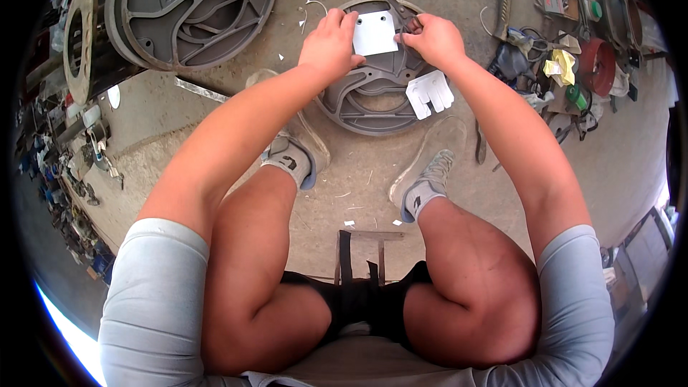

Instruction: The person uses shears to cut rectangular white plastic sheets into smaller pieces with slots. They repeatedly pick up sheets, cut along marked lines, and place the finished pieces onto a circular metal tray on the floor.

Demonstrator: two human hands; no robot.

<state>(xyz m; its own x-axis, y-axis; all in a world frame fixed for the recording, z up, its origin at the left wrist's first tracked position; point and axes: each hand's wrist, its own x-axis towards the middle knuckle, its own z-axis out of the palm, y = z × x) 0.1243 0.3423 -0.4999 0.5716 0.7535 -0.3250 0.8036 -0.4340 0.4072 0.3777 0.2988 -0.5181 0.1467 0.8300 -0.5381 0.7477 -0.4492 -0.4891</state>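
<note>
Gripped at its left edge by the left hand (330,43), a white rectangular sheet (375,33) is held flat above the grey round casting (373,111) on the floor. Scissors (401,11), clasped in the right hand (433,37), point up-left across its right edge. A cut white piece (430,93) lies on the casting's right rim.

scissors (401,14) handles hidden in right hand (433,39), tool clutter (566,64) indistinct

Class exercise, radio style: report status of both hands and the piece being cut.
Left hand holds white sheet. Right hand grips scissors at sheet's right edge. Cut white piece lies on grey metal wheel below.
</note>
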